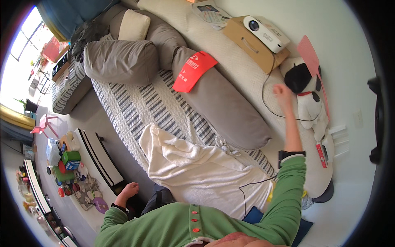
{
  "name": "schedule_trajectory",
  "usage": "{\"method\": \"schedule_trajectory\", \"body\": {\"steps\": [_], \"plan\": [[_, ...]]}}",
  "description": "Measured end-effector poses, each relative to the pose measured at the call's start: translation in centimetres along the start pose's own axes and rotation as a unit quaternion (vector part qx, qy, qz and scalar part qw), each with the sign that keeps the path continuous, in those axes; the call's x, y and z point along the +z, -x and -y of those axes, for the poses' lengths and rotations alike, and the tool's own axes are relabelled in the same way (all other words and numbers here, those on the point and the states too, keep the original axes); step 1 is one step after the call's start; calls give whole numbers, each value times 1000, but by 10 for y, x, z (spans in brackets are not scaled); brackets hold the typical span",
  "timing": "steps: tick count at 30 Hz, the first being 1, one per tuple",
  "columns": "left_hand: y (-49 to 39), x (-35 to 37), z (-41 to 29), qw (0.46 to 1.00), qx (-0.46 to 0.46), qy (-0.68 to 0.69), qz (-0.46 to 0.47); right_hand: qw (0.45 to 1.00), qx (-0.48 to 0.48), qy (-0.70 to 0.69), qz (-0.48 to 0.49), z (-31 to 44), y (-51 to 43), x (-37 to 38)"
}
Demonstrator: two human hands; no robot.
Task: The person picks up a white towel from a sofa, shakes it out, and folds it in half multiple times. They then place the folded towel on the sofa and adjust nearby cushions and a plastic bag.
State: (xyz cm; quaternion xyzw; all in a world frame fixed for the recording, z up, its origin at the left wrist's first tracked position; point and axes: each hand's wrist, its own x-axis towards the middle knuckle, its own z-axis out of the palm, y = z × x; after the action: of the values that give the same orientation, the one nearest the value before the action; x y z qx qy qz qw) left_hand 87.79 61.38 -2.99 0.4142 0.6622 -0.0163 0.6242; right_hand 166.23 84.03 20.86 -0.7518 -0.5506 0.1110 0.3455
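Note:
My right hand (282,94) is stretched over the back of the sofa, next to a black-and-white plush dog (304,83) and above a dark cable (264,95); its fingers look curled, and what is between them is not clear. The cable runs from a white projector (265,34) on a brown cardboard box (247,41). A pink fly swatter (309,55) leans by the dog. Low on the left, my left hand (131,189) hangs near the coffee table's edge, fingers partly bent, with nothing visible in it.
A grey sofa cushion (225,105) carries a red printed bag (196,71). A cream blanket (197,163) lies over the striped sofa cover (132,102). The white coffee table (98,160) holds several jars and boxes. A pink stool (46,125) stands beyond.

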Motion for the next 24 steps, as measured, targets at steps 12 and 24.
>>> {"method": "schedule_trajectory", "body": {"steps": [12,24], "plan": [[-3,-42,45,998,49,22,-16,907,257,-229,241,118,-3,390],[-25,-76,69,995,14,95,-35,934,215,-280,60,130,-24,386]]}}
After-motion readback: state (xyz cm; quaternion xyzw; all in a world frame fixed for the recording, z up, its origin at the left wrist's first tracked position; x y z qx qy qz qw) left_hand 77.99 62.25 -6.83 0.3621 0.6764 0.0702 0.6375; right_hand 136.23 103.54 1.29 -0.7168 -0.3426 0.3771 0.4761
